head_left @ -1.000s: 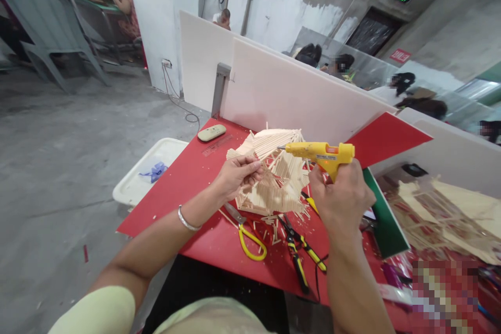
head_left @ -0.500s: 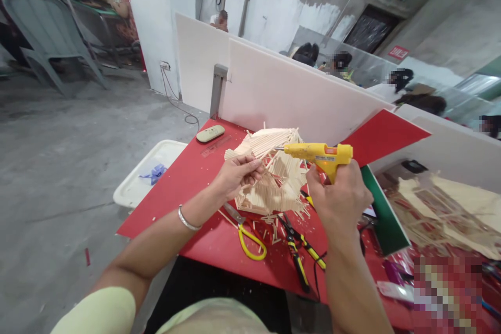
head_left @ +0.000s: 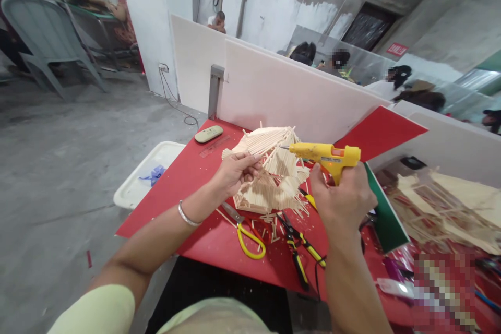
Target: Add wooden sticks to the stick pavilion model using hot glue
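Note:
In my right hand (head_left: 344, 193) is a yellow hot glue gun (head_left: 324, 154), its nozzle pointing left over a model built of thin wooden sticks (head_left: 270, 193). The model has a slatted, roof-like top and stands on a red tabletop (head_left: 176, 182). My left hand (head_left: 239, 169) is at the model's left side, thumb and fingers pinched together; whatever they hold is too small to make out. Below the model lie yellow-handled scissors (head_left: 250, 242) and black-and-yellow pliers (head_left: 297, 250), with cut stick pieces scattered around.
A beige oblong case (head_left: 209, 134) lies at the back left. White partition boards (head_left: 289, 88) stand behind the table. A second stick model (head_left: 442, 209) sits at the right past a green board (head_left: 389, 209). On the left floor is a white lid-like tray (head_left: 133, 188). People sit beyond the partition.
My right hand and the glue gun have shifted slightly right, so the nozzle sits farther from my left fingers. My left hand stays pinched near the model. The view has shifted slightly.

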`<state>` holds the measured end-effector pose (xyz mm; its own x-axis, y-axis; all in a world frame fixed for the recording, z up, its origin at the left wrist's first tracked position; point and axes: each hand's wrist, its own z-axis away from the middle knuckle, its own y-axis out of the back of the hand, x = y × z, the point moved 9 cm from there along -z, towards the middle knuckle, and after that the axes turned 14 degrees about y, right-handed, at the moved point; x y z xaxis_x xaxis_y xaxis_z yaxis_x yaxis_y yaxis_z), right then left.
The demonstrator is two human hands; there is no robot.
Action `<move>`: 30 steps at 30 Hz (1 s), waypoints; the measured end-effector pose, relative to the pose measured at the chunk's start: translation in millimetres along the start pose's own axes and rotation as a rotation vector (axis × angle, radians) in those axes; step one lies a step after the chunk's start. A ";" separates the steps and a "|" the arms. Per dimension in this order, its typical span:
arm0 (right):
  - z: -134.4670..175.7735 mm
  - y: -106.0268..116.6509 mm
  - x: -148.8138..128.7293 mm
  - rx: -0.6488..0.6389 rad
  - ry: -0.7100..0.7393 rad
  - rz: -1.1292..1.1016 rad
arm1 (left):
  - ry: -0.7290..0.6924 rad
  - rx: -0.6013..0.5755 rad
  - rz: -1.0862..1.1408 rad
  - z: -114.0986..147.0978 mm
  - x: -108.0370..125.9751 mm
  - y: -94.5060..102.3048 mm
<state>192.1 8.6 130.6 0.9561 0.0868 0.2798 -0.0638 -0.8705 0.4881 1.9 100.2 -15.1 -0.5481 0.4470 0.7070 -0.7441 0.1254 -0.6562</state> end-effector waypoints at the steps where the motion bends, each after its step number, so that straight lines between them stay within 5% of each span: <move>1: -1.1 0.2 -2.0 0.001 0.010 0.005 | 0.003 0.002 -0.001 0.0 0.4 0.0; 10: -5.0 -5.4 -11.3 -0.003 0.040 0.036 | 0.174 -0.022 0.058 -9.6 -4.7 1.5; 30: -7.3 -15.2 -14.2 -0.063 0.050 0.029 | 0.239 0.006 0.115 -1.2 2.9 -1.0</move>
<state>177.3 24.1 125.2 0.9383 0.0877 0.3345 -0.1105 -0.8406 0.5303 1.4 102.5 -12.7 -0.5241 0.6547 0.5447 -0.6847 0.0564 -0.7267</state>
